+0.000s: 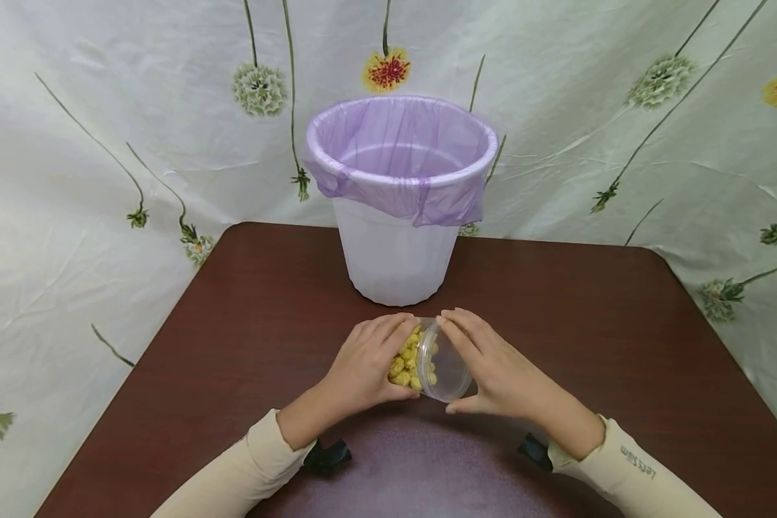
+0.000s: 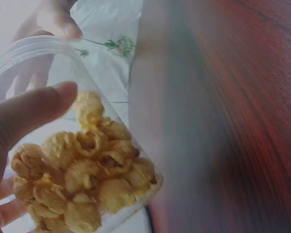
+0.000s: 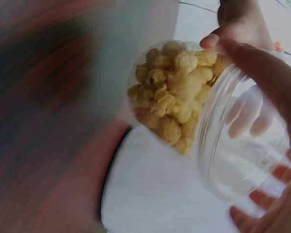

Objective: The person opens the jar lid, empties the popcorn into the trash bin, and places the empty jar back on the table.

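Observation:
A clear plastic jar (image 1: 445, 370) with yellow popcorn (image 2: 82, 174) inside lies tilted between the two hands, its rounded mouth end toward the right. My left hand (image 1: 365, 356) grips the body of the jar, fingers over the top and thumb below. At the mouth end my right hand (image 1: 501, 370) holds the jar, fingertips at the upper rim and thumb near the lower one. In the right wrist view the ridged rim (image 3: 216, 126) shows beside the popcorn; I cannot tell whether a clear lid covers it.
Behind the hands stands a white bin (image 1: 395, 252) lined with a purple bag (image 1: 453, 201). It rests on a dark red-brown table (image 1: 265, 288). A white cloth with printed flowers (image 1: 168, 108) hangs behind and beside the table.

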Action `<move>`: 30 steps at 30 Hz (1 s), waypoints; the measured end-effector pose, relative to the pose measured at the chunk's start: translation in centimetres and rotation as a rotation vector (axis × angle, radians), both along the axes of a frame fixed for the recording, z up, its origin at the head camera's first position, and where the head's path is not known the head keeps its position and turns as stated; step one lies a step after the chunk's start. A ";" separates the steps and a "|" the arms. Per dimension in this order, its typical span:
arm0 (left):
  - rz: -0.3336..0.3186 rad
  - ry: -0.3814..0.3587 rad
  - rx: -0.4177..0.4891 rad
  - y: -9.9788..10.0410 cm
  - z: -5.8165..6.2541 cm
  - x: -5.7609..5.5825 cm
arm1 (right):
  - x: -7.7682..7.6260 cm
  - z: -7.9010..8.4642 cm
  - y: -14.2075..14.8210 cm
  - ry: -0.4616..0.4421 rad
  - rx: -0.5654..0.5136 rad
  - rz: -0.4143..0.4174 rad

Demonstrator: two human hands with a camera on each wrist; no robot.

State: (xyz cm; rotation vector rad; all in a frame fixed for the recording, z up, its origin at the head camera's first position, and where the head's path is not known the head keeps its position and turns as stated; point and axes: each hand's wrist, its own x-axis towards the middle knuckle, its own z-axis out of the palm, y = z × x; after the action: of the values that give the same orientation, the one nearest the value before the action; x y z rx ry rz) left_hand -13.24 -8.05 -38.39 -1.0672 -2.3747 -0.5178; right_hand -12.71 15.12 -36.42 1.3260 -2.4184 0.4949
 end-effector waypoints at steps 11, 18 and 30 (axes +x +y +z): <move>0.025 -0.001 0.007 0.1 0.2 0.2 | 2.8 1.1 -1.9 -0.328 -0.061 -0.449; 0.028 0.016 -0.007 0.2 0.1 0.2 | 2.5 0.9 -2.0 -0.236 -0.080 -0.423; -0.004 0.003 -0.035 0.0 0.4 0.2 | 1.3 0.3 -0.8 0.068 -0.033 -0.066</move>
State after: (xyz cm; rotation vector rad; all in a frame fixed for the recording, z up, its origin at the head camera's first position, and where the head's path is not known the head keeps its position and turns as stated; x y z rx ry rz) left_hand -13.07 -8.08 -38.01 -1.0876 -2.3875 -0.4770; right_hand -11.43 14.35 -36.12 1.2248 -2.3801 0.4620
